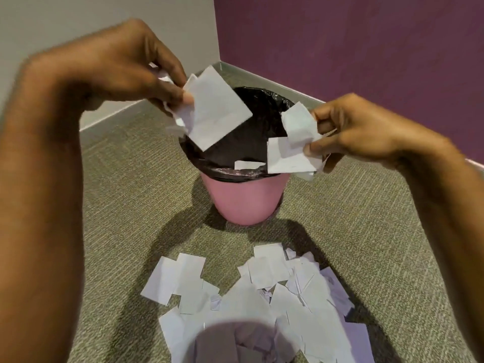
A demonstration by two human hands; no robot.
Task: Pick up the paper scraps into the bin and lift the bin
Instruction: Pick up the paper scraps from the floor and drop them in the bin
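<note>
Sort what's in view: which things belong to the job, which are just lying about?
Job: pink bin; black liner; left hand pinching large scrap; right hand pinching scrap bunch; scrap pile on carpet.
Lying about: purple wall; grey wall; skirting.

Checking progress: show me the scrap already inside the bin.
The small scrap on the bin's black liner, by its near rim; others are held in the left hand and right hand or lie on carpet.

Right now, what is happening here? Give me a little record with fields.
bin: round pink plastic bin, black bag liner, upright on woven carpet
left hand: pinches white paper scraps over it
right hand: pinches a second bunch at its edge
floor: loose pile of scraps lies nearer the person
</note>
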